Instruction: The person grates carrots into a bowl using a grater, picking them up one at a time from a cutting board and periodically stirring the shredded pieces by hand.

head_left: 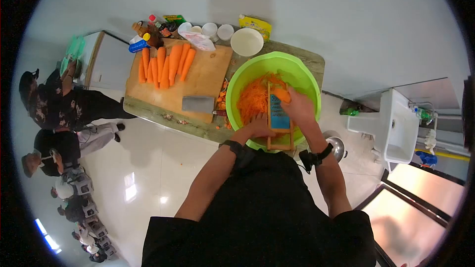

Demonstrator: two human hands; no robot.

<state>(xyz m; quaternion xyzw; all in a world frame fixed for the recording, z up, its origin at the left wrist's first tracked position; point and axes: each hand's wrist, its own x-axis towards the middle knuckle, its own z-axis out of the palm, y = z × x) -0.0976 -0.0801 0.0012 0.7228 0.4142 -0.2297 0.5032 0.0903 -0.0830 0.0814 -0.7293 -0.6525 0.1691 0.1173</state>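
Note:
A grater (280,114) with a wooden frame and a blue-grey plate leans inside a large lime-green basin (309,73). My left hand (258,126) grips the lower left side of its frame. In my right hand (301,108) is a carrot (282,94), pressed against the upper part of the plate; my fingers cover much of it. Shredded carrot (253,99) heaps up in the basin to the left of the grater. Several whole peeled carrots (166,66) lie side by side on a wooden cutting board (205,76).
A cleaver (198,104) lies at the board's near edge, with carrot scraps (221,100) beside it. A white bowl (247,42), cups (210,30) and bottles (154,37) line the wall. At right are a sink (400,131) and a metal bowl (337,148). Other people (52,99) are at left.

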